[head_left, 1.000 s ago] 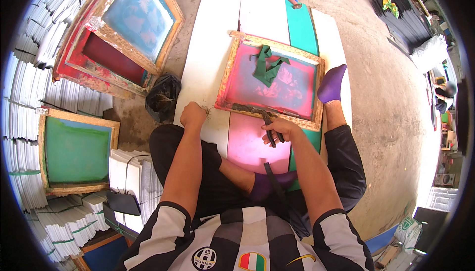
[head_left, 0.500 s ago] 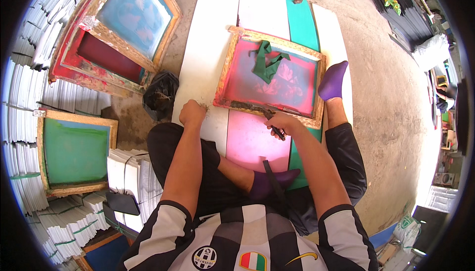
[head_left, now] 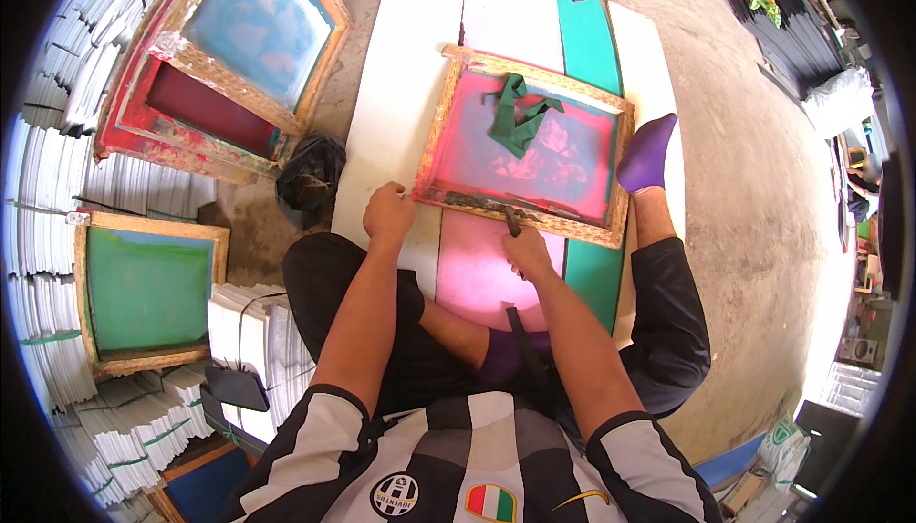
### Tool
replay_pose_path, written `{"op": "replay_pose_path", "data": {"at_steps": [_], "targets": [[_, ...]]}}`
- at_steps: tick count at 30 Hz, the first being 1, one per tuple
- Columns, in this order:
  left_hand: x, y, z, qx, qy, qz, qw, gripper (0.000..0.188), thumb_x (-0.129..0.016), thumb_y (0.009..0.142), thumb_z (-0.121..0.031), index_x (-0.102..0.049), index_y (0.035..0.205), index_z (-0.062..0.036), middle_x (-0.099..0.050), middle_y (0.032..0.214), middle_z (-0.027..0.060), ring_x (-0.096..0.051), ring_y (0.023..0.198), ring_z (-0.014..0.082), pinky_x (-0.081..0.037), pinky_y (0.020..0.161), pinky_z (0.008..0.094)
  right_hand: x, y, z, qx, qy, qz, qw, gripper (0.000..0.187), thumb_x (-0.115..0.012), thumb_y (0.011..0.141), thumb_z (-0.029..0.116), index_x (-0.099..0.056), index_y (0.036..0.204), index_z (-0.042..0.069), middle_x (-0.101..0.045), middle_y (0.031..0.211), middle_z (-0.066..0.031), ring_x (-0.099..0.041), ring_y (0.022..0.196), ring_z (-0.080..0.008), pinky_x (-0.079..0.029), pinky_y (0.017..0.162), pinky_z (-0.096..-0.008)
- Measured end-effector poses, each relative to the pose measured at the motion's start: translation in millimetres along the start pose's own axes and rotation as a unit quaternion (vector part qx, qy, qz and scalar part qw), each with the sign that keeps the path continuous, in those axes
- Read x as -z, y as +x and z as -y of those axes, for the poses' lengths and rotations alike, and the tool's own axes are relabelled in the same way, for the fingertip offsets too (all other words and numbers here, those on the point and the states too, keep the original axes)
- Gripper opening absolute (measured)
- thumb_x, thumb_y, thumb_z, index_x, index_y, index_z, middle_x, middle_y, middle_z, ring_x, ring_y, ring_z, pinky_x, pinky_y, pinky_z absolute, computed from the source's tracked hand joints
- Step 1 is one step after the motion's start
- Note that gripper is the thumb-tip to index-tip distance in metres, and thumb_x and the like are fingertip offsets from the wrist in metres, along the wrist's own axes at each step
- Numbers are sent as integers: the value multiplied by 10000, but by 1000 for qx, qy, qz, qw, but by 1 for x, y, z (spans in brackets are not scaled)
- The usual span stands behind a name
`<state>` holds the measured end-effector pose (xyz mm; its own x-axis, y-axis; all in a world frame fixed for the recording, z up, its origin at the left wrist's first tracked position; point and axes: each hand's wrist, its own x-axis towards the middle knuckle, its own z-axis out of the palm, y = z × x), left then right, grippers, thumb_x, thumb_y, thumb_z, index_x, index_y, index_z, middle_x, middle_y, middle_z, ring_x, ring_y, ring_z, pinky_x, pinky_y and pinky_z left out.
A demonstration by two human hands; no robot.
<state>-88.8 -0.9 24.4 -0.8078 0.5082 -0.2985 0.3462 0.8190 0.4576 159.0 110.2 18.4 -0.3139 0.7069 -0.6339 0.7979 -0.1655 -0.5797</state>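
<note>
A wooden screen-printing frame (head_left: 456, 130) with pink and grey-blue mesh lies on the board across my legs. A strip of dark green cloth (head_left: 515, 122) rests on its mesh. My right hand (head_left: 528, 254) is closed around a dark hand tool (head_left: 514, 221) that looks like pliers, its tip at the frame's near edge. Next to the frame's near left corner, my left hand (head_left: 388, 213) is closed, its fingertips pinched together. What it holds, if anything, is too small to make out.
More screen frames (head_left: 258, 36) lean at the upper left, near a black plastic bag (head_left: 310, 175). A green-meshed frame (head_left: 153, 294) stands beside tied stacks of white sheets (head_left: 250, 332). My purple-socked foot (head_left: 649, 153) rests right of the pink frame.
My left hand has moved right and slightly up, toward the frame's corner. My right hand has shifted slightly left and down, turning the tool more upright against the near edge.
</note>
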Motion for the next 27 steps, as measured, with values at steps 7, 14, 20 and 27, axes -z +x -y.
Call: {"op": "replay_pose_path", "data": {"at_steps": [7, 14, 20, 27], "targets": [[-18, -24, -9, -261, -106, -17, 959, 252, -692, 878, -215, -732, 1111, -125, -729, 1068, 109, -697, 968, 301, -549, 851, 418, -29, 12, -36, 57, -41, -44, 997, 325, -581, 850, 263, -702, 900, -34, -706, 760, -225, -725, 685, -336, -576, 705, -443], [-35, -51, -16, -456, -49, 57, 887, 169, -666, 890, -207, -763, 1009, -137, -734, 1042, 77, -690, 966, 294, -558, 818, 417, -31, -47, 5, 33, 76, 97, 992, 267, -584, 862, 231, -623, 861, -33, -654, 667, -114, -652, 522, -195, -503, 434, -346], [-31, -47, -9, -475, -11, 49, 879, 135, -664, 865, -197, -763, 936, -138, -736, 998, 58, -693, 938, 288, -559, 791, 412, -36, -44, -5, 32, 97, 174, 980, 241, -600, 881, 200, -625, 943, -32, -672, 740, -144, -678, 597, -216, -532, 498, -343], [-25, -41, -13, -353, 73, 19, 933, 173, -636, 878, -227, -746, 945, -111, -727, 989, 110, -700, 903, 325, -560, 760, 471, -25, -43, -2, -57, 260, 211, 941, 293, -638, 927, 177, -578, 1083, -64, -655, 848, -179, -679, 690, -258, -568, 577, -377]]}}
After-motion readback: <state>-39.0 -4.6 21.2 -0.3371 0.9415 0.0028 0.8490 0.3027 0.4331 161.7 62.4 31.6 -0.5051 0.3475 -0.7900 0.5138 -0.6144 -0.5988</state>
